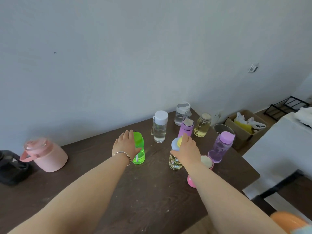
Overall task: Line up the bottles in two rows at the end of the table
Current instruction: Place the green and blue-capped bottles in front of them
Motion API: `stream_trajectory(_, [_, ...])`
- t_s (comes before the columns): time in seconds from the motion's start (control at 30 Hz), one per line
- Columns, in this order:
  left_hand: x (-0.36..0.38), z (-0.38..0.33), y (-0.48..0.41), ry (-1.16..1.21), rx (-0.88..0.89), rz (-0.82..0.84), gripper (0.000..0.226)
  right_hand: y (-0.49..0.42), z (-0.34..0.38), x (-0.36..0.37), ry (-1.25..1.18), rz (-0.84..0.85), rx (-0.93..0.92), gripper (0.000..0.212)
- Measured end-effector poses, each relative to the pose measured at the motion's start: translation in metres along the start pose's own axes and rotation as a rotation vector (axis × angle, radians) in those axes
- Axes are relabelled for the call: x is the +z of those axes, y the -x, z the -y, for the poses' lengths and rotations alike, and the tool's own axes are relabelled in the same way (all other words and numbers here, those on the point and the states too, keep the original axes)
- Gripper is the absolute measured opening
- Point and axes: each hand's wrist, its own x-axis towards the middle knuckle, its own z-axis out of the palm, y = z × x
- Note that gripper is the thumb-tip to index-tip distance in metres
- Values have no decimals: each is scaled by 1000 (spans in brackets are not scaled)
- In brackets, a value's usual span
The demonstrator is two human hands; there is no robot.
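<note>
My left hand [125, 144] rests against the side of a bright green bottle [139, 152], fingers around it. My right hand [186, 150] grips the blue-and-yellow lid of a patterned clear bottle [174, 163]. Beyond stand a clear bottle with a white cap [160, 127], a clear jug with a grey lid [182, 114], a violet flask [185, 128], a yellowish jar [202, 125] and a purple bottle [219, 147]. A pink bottle [206, 162] shows partly under my right forearm.
A big pink jug [45, 156] and a black jug [10, 168] stand at the left of the dark wooden table [143, 196]. Past the table's far right end sit a grey bin [222, 128] and a cardboard box [244, 127]. A white surface [278, 149] lies right.
</note>
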Motion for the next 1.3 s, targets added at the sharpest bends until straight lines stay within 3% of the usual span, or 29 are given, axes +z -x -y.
stream_trajectory(0.27, [15,-3,-20,306,-118,55,93,-2,5,14,-198,-40,135,84])
stream_trajectory(0.4, [21,-3,-20,468,-154,-5,75,0,3,16,-228,-73,132,84])
stream_trajectory(0.73, [14,-5,-11,569,-175,-59,71,0,5,14,-242,-65,120,79])
stream_trajectory(0.97, [-1,-3,21,608,-188,-108,70,13,20,7,-252,-20,17,75])
stream_trajectory(1.3, [-22,55,98,597,-381,-255,67,39,90,10,-303,48,-208,73])
